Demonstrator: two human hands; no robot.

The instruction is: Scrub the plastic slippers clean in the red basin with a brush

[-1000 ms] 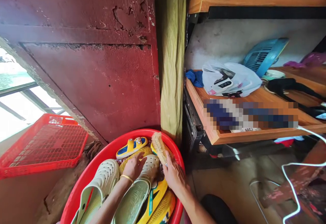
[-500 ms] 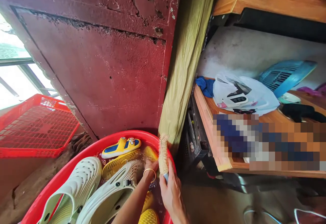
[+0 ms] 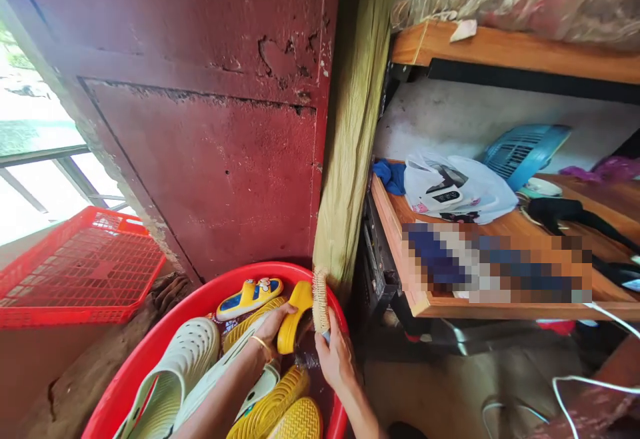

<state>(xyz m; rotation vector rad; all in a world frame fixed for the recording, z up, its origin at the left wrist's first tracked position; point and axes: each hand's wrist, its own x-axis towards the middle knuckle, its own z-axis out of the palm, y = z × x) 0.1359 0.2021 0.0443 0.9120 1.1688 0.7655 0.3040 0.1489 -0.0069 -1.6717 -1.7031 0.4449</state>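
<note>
— Shoes fill our red tub [image 3: 150, 366]. Where are our hands?

— Our left hand [image 3: 273, 329] is in the tub, with fingers wrapped tight on a yellow sandal [image 3: 294, 312]. Our right hand [image 3: 336, 359] is just at its 3 o'clock, fingers closed on the handle of the scrub brush [image 3: 320, 299]. The brush stands up, right beside the sandal.

— How close is the edge?

— Very close. Our right hand sits at the tub's rim on the 3 o'clock side. The green post [image 3: 350, 159] stands just past the rim at 1 o'clock, near the brush top. The red wall [image 3: 210, 159] is close behind at 12 o'clock.

— Is the tub full?

— Yes. A pale green clog [image 3: 175, 372] lies at 8 o'clock of our left hand. A small yellow and blue sandal [image 3: 249, 296] lies at 11 o'clock. More yellow shoes [image 3: 280, 412] lie at 6 o'clock.

— And outside it?

— A red crate [image 3: 75, 269] sits well apart at 9 o'clock. A wooden shelf [image 3: 400, 226] sticks out at 3 o'clock, with bare floor [image 3: 450, 386] under it.
</note>
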